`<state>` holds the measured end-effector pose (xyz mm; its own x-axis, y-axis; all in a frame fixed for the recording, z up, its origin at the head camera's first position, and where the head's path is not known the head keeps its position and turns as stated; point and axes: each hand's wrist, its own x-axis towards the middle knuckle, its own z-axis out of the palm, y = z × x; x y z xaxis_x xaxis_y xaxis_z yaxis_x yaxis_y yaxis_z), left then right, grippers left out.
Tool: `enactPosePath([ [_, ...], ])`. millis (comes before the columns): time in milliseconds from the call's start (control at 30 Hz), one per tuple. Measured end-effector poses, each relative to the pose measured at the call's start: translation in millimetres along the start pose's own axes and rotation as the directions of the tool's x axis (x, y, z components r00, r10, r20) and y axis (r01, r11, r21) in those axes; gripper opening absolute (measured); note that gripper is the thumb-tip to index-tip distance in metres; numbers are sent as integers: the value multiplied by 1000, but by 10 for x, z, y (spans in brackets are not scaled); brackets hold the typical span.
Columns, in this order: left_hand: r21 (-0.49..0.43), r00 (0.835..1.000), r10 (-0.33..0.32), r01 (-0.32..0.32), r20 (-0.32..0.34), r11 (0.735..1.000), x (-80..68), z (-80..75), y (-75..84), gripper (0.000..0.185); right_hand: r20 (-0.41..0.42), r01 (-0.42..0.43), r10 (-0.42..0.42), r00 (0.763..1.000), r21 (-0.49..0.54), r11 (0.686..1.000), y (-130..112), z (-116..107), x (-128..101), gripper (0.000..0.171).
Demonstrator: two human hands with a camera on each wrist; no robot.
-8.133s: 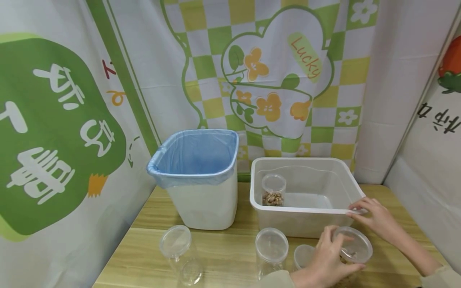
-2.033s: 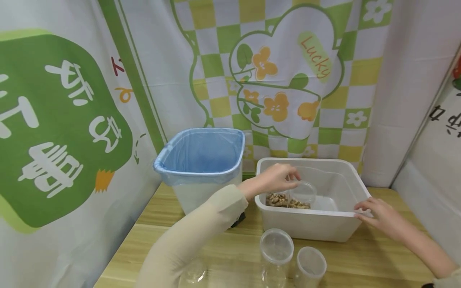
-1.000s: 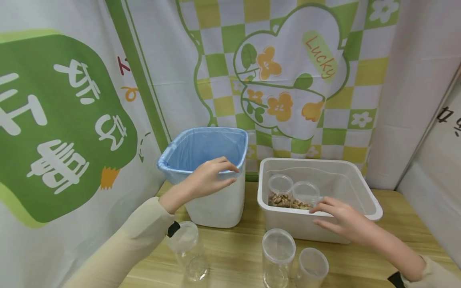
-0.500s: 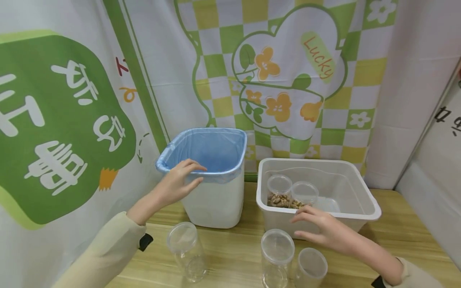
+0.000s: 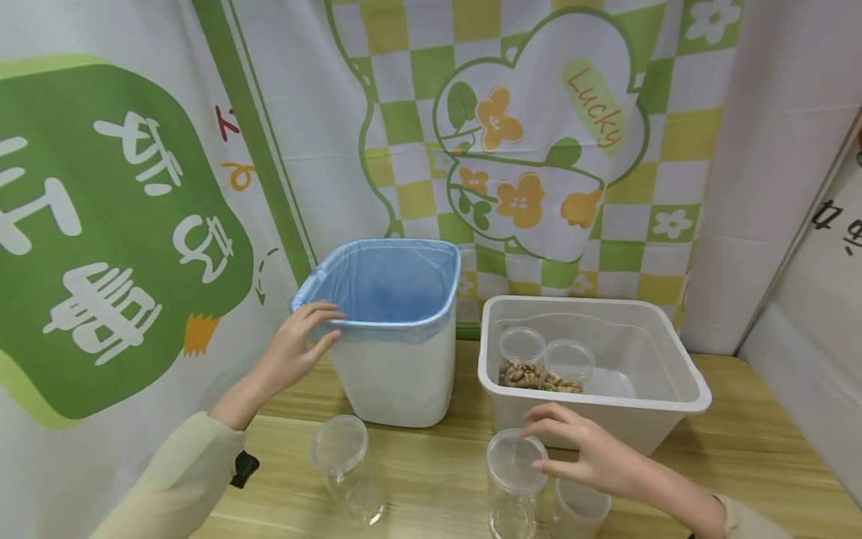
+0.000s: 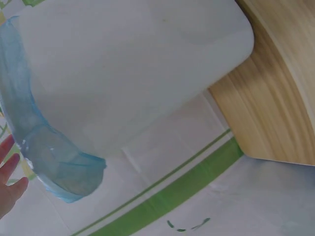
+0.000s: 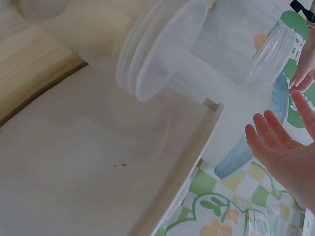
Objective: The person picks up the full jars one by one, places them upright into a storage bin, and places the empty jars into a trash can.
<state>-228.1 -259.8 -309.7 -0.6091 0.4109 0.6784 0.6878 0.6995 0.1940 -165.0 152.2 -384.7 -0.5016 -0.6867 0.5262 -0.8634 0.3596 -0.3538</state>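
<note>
Flower panel on backdrop cloth [image 5: 532, 150]: "Lucky" [image 5: 591, 106], orange letters slanting down a pale green oval label.
Green patch on left cloth [image 5: 101, 224]: large white Chinese characters [image 5: 108, 299], shown mirrored, not legible.
Beside green patch: small red mark [image 5: 225, 122] and orange curl [image 5: 237, 177], mirrored, meaning unclear; dashed curved green arrow [image 5: 264, 278] lower down.
Right wall cloth [image 5: 808, 247]: black Chinese characters [image 5: 835, 221], cut off at frame edge, unreadable.
Bin, tub, jars: no lettering seen.
Wrist views: no readable text.
</note>
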Motion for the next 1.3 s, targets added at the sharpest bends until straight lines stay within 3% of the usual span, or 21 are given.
enactPosePath([
  [200,-6,999,-33,33,-22,999,-71,35,-111,27,-1,2,-2,1000,11,1000,-12,81,-22,35],
  [500,-34,983,-180,178,-47,983,-136,101,-188,19,47,-26,25,999,28,999,-12,187,-53,38],
  [733,-51,973,-204,199,-111,979,-142,170,-208,15,57,-36,33,998,45,998,5,247,-78,39],
  [1033,-96,964,-251,243,-89,965,-134,193,-202,13,48,-94,91,995,75,993,15,292,-94,42],
  [1300,-99,965,-250,242,-76,965,-134,197,-211,12,-66,-83,86,994,55,995,32,232,2,44],
])
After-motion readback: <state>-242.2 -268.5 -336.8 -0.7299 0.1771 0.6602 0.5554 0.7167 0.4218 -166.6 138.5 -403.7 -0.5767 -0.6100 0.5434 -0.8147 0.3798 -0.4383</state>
